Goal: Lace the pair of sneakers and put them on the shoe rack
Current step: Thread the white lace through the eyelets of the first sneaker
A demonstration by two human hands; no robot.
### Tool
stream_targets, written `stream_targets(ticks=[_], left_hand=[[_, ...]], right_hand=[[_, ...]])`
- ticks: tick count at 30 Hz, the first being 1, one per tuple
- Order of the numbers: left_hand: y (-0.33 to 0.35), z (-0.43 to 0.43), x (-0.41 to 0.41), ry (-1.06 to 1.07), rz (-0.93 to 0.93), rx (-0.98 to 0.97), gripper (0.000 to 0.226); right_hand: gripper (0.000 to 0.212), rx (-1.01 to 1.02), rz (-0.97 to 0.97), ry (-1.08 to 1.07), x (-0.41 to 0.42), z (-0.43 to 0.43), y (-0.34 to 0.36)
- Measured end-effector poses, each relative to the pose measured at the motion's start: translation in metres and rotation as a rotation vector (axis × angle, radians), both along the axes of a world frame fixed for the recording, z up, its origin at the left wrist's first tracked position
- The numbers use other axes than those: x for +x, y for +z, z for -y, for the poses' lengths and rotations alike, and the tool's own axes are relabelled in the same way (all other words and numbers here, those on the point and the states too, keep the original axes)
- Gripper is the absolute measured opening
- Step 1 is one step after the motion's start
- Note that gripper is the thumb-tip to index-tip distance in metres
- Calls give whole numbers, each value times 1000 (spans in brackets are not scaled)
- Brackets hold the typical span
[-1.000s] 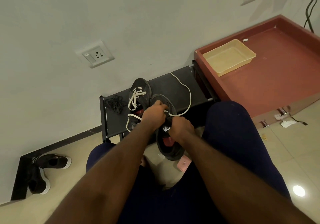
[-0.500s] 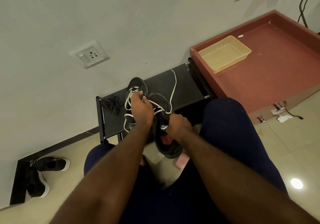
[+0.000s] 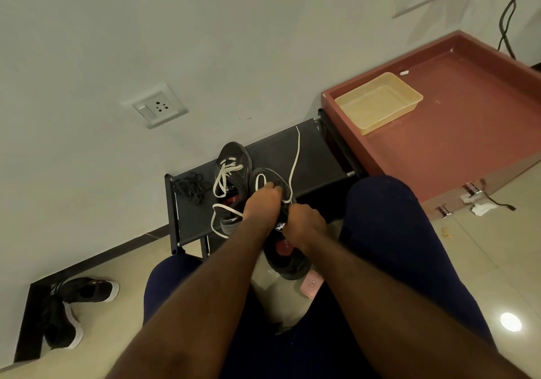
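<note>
A dark sneaker (image 3: 285,257) with a red insole is held between my knees, its toe over the low black shoe rack (image 3: 313,156). My left hand (image 3: 262,201) pinches its white lace (image 3: 294,161) near the toe eyelets; the free end trails back over the rack. My right hand (image 3: 304,226) grips the sneaker's middle, fingers curled over the tongue. The second dark sneaker (image 3: 232,182) lies on the rack just left of my hands, loosely laced in white, its lace ends spilling off the front edge.
A tangle of black lace (image 3: 190,186) lies on the rack's left end. A red platform (image 3: 468,120) with a yellow tray (image 3: 379,101) stands to the right. A pink phone (image 3: 312,285) lies on the floor under the sneaker. Two black shoes (image 3: 73,308) sit at the lower left.
My left hand has come down from a raised pull to the toe eyelets. The lace now stretches farther back over the rack. My right hand stays on the sneaker.
</note>
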State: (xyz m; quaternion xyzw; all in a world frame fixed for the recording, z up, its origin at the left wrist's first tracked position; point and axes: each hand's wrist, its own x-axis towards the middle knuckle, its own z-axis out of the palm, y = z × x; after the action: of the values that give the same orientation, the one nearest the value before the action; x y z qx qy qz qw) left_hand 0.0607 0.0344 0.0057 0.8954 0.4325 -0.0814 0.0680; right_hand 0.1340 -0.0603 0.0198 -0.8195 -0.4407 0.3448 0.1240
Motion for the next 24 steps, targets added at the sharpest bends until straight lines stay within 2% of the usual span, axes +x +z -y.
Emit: stream_targets(ticks=[5,7,10,11,14,16,18,24], left_hand=[[-1,1,1,102,57,-2,19],[1,1,1,218,223,-24,18],[11,0,3,581,577,-106,17],[13,0,3,624,623,-95,18],[12,0,-2,397,518,-54,29],[2,-3,-4,207,323,-112,31],[-5,-5,-4,103,129,-139,25],[1,-9,5,159,-2,-83,22]], right_hand=[[26,-12,-2,-3,-2,0,1],[25,-11,-1,-6,-1,0,1],[29,5,-11,-7,0,0,1],[30,7,-15,-10,0,0,1],[32,-5,-26,-15,-1,0,1],[29,2,-30,-14,-2,0,1],[27,5,-36,-12,-2,0,1],[26,2,-39,-13,-3,1,-1]])
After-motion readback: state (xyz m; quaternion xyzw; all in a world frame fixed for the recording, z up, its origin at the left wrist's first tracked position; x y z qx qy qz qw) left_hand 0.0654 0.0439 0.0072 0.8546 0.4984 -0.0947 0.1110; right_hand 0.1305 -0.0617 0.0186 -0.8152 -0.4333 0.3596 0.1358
